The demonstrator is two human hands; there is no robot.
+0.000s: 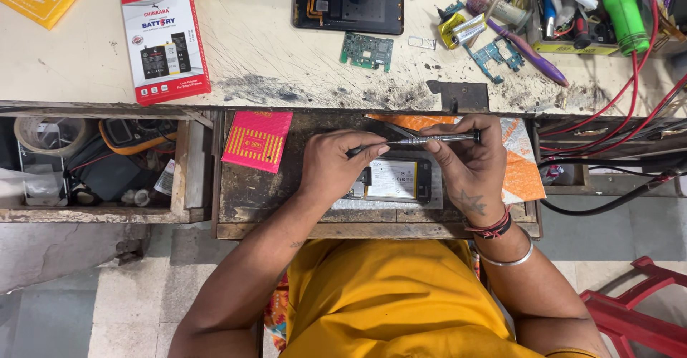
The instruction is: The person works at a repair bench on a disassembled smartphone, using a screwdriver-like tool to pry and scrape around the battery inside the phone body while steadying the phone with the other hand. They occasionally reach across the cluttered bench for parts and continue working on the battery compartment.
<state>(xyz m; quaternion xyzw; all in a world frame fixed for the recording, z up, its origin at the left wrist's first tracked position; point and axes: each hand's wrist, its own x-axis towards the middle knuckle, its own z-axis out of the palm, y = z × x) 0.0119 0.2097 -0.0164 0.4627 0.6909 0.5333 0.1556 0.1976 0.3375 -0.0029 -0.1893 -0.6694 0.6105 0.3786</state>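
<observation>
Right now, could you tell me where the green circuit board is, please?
In the head view, the circuit board lies on the benchtop right of centre, just below the opened phone and above the hands' drawer.

You can count two hands [336,165] [465,161], one screwdriver [422,141], one phone battery [393,179], one open phone [348,5], two circuit boards [366,50] [495,55], one red box [165,42] and one pink packet [257,140].

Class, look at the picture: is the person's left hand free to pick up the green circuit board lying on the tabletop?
Probably not at once: the left hand grips one end of the screwdriver, with the right hand on the other end. The path to the circuit board looks unobstructed.
</observation>
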